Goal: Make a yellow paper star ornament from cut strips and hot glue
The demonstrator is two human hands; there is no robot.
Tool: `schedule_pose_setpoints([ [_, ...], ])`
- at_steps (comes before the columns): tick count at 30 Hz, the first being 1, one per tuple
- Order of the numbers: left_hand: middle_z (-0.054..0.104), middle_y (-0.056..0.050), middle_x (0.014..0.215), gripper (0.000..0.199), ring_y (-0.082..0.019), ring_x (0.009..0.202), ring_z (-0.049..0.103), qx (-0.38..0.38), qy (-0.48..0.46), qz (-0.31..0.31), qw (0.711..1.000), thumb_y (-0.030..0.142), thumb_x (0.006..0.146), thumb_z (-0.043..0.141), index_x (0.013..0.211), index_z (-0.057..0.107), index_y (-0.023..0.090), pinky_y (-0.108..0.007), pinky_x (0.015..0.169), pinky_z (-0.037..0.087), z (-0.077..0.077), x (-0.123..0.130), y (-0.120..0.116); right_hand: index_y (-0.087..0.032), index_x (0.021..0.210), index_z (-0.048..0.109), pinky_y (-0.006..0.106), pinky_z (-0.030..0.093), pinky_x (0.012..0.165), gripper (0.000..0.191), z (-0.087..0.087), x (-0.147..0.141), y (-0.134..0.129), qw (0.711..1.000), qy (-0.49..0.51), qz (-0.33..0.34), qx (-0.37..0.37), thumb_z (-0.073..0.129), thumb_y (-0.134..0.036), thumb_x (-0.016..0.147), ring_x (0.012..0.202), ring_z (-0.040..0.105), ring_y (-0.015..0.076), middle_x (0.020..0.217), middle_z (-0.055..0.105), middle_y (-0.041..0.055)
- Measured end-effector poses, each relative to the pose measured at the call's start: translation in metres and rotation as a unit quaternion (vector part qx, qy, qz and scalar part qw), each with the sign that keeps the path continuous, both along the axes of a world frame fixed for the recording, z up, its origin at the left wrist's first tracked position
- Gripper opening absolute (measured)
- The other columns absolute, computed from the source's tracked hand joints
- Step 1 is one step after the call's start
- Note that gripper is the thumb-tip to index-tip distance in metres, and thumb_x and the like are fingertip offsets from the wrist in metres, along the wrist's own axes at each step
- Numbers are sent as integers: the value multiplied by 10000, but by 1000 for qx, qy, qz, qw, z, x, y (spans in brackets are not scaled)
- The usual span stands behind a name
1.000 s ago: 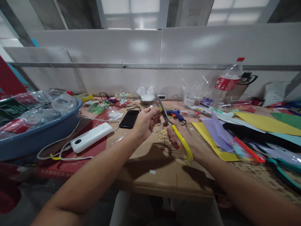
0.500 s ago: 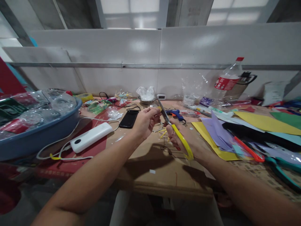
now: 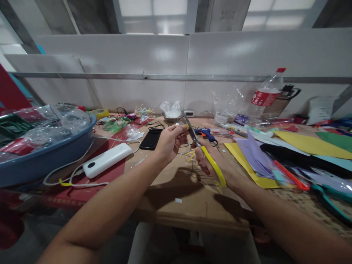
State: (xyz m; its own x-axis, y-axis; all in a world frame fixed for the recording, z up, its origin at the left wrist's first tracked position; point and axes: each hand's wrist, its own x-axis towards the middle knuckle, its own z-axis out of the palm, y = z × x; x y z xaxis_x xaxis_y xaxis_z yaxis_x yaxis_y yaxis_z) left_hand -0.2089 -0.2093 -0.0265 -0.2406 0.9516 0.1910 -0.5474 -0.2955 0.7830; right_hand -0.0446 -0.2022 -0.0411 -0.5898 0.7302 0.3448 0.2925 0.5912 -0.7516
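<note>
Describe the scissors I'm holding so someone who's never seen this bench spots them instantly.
Find the brown board front and centre. Just above it, the right hand holds the scissors, blades pointing away. Their handle is bright yellow, while the tool lying far right has teal handles.

No word, brand or number readable with certainty. Red label [image 3: 265,98] on clear bottle [image 3: 271,83]: white lettering, too small and slanted to make out. Green label [image 3: 14,125] among bottles in blue basin [image 3: 55,156], left: large white marks, cut off and warped, not legible. Pale panel [image 3: 227,14] at top: short row of faint reddish characters, blurred. Red sheet [image 3: 66,200], near edge of worktop [image 3: 165,205]: faint line of characters, unreadable. White pouch [image 3: 320,109], right: faint print, illegible.
</note>
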Motion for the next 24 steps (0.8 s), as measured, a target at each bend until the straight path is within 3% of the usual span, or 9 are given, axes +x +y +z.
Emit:
schedule_pose_setpoints([
  [5,602,-13,641,89,-68,550,528,-6,5,1,1000,147,654,713,668,633,110,-202,559,453,-1,1,-1,-220,1010,537,252,387,495,459,-2,0,2,1000,-17,-7,7,384,-647,941,561,482,131,688,524,-10],
  [12,593,-9,633,106,-65,550,520,0,14,-7,1000,152,660,722,657,622,116,-200,561,450,-2,1,0,-202,978,543,245,353,481,484,9,2,-3,998,-39,-10,38,377,-656,944,526,459,117,628,499,-25],
  [24,588,3,626,134,-53,524,480,0,17,-1,1000,170,634,743,682,632,111,-194,546,433,1,0,-2,-208,1003,544,261,351,514,465,10,3,-7,998,-60,-27,9,393,-645,947,524,463,127,602,492,-35],
])
